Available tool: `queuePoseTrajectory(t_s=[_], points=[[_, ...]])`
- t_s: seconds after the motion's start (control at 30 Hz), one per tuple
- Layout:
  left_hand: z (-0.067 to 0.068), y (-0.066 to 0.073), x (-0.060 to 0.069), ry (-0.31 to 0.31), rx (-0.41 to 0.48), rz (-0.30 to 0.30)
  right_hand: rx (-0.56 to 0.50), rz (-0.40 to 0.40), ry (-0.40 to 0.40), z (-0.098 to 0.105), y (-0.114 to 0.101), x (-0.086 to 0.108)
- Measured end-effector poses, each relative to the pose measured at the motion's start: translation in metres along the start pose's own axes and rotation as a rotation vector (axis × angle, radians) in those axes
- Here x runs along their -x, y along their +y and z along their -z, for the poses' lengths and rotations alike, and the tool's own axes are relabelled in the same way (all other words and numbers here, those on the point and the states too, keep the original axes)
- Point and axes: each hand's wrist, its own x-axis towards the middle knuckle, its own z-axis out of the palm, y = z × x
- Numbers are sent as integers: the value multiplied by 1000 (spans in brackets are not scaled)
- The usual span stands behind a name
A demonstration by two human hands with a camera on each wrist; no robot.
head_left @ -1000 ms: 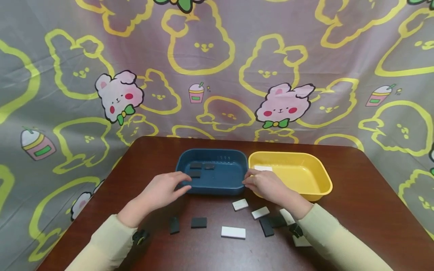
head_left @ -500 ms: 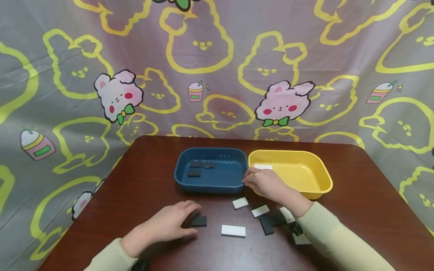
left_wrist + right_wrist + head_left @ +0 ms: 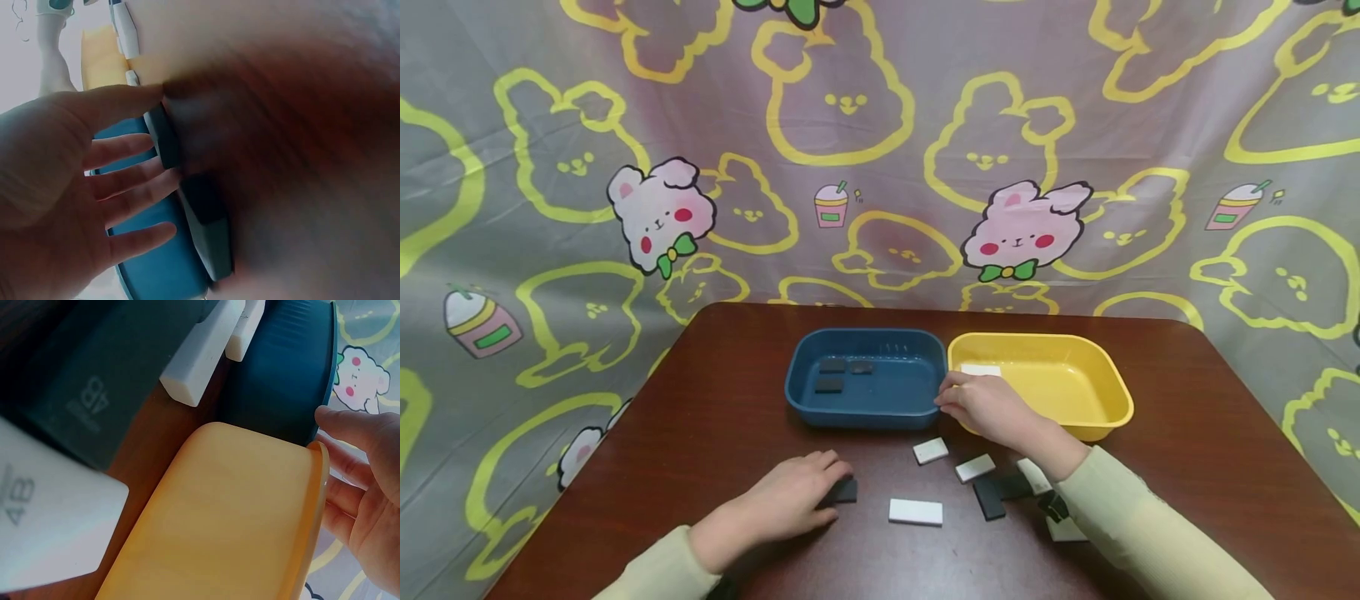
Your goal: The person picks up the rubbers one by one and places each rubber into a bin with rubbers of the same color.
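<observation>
On the bench [image 3: 737,358], on my side of the blue bin [image 3: 895,393], a black block [image 3: 848,491] lies flat between my left thumb and fingers, partly covered by my left hand [image 3: 788,500]. Those fingers are spread, not pinching; whether a tip touches it I can't tell. From the left wrist I see another black block [image 3: 209,231] close by my ring and little fingers, so I'd narrow the grip to thumb and forefinger — otherwise I might drag both. Best, I think, to bring the tips right down to the bench and squeeze evenly across the long sides, clear of the white block [image 3: 916,512] to the right. My right hand [image 3: 988,406] is where the rims of the blue bin and yellow bin [image 3: 1067,400] meet — whether its fingers pinch anything, I can't tell.
</observation>
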Motion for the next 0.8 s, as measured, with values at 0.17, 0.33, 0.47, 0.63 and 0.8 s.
queuePoseTrajectory(t_s=[0.17, 0.33, 0.47, 0.63, 0.8], points=[[-2, 1, -3, 31, -39, -28, 0, -15, -10, 0, -1, 0], [-3, 0, -4, 54, -53, -48, 0, -15, -14, 1, -1, 0], [-1, 0, -5, 56, -26, -40, 2, -14, -14, 1, -1, 0], [8, -2, -9, 72, 32, -24, 4, -14, -15, 1, 0, 0], [22, -5, -15, 98, 59, -9, 0, -16, -12, 0, 0, 1]])
